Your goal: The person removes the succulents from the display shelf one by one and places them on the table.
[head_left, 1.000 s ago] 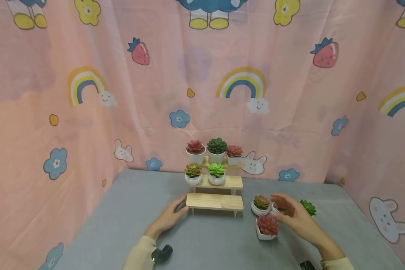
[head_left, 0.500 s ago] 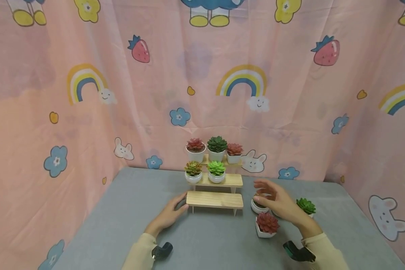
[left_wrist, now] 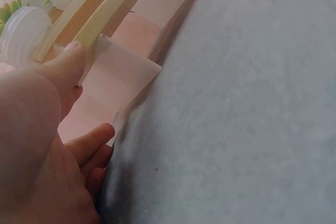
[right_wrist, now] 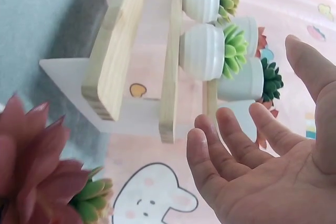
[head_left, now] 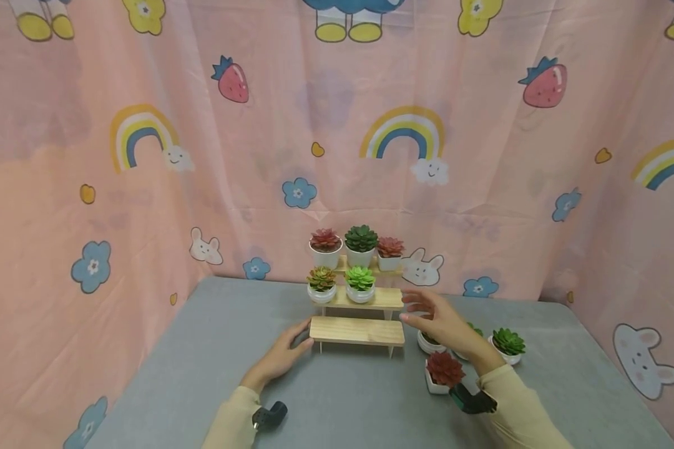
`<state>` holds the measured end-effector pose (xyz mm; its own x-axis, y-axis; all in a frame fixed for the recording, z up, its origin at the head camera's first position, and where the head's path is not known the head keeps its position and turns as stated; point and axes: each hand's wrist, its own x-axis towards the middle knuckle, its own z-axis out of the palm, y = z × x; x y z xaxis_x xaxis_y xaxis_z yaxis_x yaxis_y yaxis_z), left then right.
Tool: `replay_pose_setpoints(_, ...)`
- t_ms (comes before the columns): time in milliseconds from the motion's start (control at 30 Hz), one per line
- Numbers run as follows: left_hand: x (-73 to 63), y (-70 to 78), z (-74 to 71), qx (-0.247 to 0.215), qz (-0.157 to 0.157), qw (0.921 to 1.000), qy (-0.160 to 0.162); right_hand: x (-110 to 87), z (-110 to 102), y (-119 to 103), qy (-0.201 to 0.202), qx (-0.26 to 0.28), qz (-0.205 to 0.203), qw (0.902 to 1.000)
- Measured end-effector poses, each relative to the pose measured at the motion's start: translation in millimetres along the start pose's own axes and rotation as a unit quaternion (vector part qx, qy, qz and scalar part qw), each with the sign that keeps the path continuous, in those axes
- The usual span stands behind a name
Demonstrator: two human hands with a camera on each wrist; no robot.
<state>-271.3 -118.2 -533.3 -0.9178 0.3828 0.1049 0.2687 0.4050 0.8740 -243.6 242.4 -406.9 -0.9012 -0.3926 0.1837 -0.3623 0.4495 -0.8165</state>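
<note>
A wooden tiered plant stand stands near the back of the table. My left hand holds the left end of its bottom step; in the left wrist view the thumb lies against the board. My right hand is empty, fingers spread beside the right end of the middle step. That step bears a brownish-green succulent and a bright green succulent. Above them are a red succulent, a dark green succulent and a smaller red succulent.
Right of the stand are a dark red succulent in an angular white pot and a green succulent. Two more potted succulents are partly hidden by the right hand and forearm. A pink patterned curtain hangs behind the grey table.
My right hand has moved left from above the loose pots to the stand's right side. The left hand keeps its place on the bottom step.
</note>
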Motion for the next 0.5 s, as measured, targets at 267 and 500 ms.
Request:
replay_pose_setpoints(267, 2.8, 0.6, 0.0, -0.001, 0.006, 1.0000, 0.002, 21.8, 4, -6, -0.009, 0.007, 0.028, 0.9995)
replay_pose_setpoints(500, 0.6, 0.9, 0.9, 0.000, -0.001, 1.0000, 0.005, 35.2, 13, -9, -0.019, 0.019, 0.035, 0.9990)
